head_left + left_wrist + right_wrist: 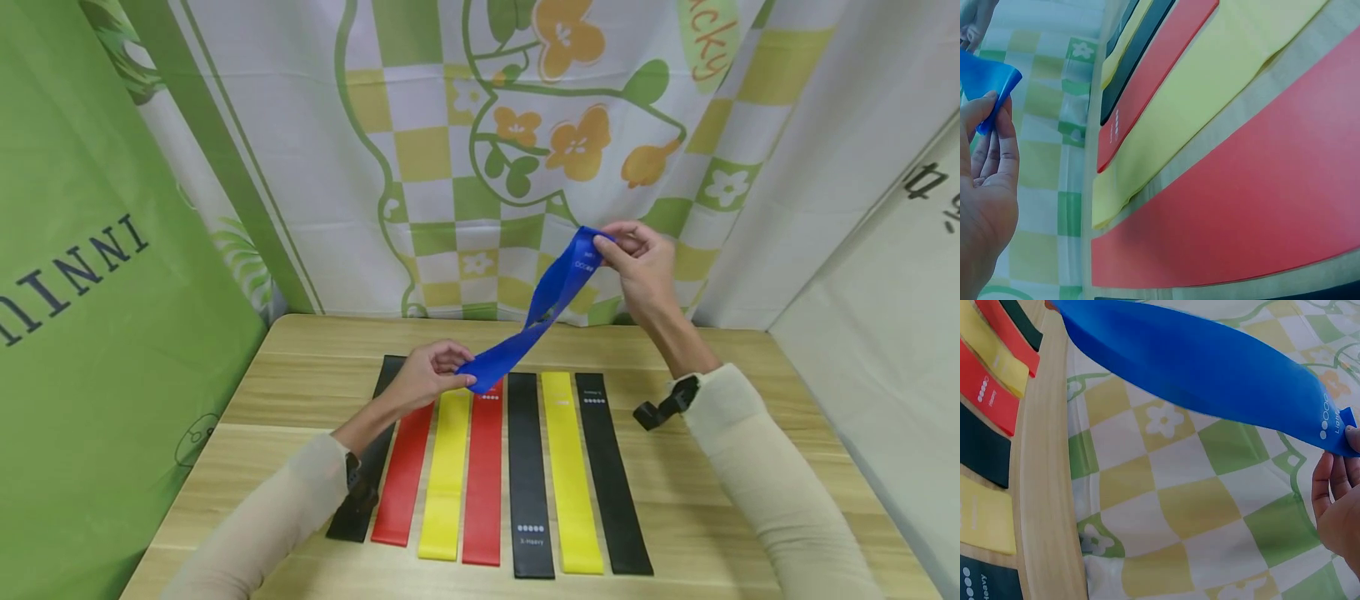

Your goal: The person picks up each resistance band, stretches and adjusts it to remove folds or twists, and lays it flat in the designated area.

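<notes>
A blue resistance loop band [498, 362] is held in the air, slightly twisted, slanting up from left to right. My left hand [431, 375] pinches its lower end between thumb and fingers. At the raised end, my right hand [639, 262] grips the band near its white print. In the right wrist view the blue band [1197, 369] shows print reading "Light". Below lie flat bands in a row: a red band [401, 487], a yellow band [442, 492], another red band [482, 492], a black band [530, 467], a yellow band [572, 475] and a black band [617, 483].
One more black band [348, 517] lies at the row's left end, partly hidden by my left arm. The wooden table [712, 517] meets a patterned curtain [427, 158] at its back edge. Green cloth [90, 333] hangs on the left, pale cloth [885, 275] on the right.
</notes>
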Available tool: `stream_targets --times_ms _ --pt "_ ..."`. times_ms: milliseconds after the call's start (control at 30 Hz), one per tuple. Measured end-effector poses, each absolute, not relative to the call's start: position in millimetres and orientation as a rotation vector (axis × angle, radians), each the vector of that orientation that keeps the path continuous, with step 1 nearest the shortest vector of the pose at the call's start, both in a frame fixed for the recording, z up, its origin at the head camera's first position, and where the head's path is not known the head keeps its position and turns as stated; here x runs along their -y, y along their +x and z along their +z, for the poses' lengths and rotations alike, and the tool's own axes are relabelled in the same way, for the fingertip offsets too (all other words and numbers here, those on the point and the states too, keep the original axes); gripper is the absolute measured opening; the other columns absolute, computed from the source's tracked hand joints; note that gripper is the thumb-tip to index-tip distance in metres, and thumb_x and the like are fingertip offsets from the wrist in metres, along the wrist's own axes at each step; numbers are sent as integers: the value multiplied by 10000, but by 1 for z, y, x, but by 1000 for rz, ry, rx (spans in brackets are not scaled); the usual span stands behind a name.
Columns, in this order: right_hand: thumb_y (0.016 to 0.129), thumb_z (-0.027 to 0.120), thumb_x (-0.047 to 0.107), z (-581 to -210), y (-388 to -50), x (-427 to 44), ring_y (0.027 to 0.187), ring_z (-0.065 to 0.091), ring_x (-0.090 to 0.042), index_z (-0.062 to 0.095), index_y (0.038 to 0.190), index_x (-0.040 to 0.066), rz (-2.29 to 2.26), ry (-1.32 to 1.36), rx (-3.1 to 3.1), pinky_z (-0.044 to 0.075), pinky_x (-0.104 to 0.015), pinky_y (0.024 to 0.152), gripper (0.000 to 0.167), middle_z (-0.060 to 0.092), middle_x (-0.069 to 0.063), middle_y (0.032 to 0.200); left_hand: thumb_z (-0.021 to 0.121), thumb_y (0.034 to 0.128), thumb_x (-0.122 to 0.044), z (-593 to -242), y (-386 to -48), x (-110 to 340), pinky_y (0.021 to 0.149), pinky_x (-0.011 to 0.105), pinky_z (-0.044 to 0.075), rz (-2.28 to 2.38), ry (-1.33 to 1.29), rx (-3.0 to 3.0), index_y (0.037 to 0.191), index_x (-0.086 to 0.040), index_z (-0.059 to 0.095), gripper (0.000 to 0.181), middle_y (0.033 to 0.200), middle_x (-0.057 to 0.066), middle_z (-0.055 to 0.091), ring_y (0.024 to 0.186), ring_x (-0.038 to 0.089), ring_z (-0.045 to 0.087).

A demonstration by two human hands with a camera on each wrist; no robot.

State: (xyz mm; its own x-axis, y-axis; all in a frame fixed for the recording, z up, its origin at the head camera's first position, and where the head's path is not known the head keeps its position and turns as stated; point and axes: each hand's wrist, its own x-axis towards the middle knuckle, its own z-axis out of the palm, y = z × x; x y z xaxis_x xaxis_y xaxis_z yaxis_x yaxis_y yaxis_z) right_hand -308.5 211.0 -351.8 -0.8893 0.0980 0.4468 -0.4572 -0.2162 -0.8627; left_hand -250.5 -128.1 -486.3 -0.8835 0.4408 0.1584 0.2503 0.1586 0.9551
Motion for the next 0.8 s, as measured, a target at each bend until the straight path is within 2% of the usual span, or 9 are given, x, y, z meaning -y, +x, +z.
stream_targets --times_ms 233,400,533,800 --pt "914 758 -106 -359 -313 -221 683 727 -138 720 974 6 2226 360 1645 615 -236 648 132 793 -72 852 811 933 -52 -485 -241 123 893 341 635 1846 722 -2198 1251 18 666 357 1103 183 763 974 265 760" --pt "898 756 -137 -366 -316 -231 687 731 -144 702 973 -3 2249 321 1645 624 -245 654 163 788 -65 854 811 925 -24 -480 -234 118 900 362 635 1879 702 -2132 1303 0 611 428 1052 176 778 938 265 776" --pt "882 773 -141 -371 -319 -239 721 731 -127 724 949 7 2208 283 1700 626 -233 677 170 775 -41 854 800 920 13 -477 -227 113 910 370 632 1889 755 -2117 1327 30 566 470 1083 213 770 964 281 775" --pt "850 787 -172 -379 -321 -253 702 724 -120 765 866 17 2213 245 1744 631 -241 674 192 755 -27 802 774 957 -29 -473 -210 97 878 336 639 1712 886 -2159 1204 2 728 253 1125 165 732 955 231 730"
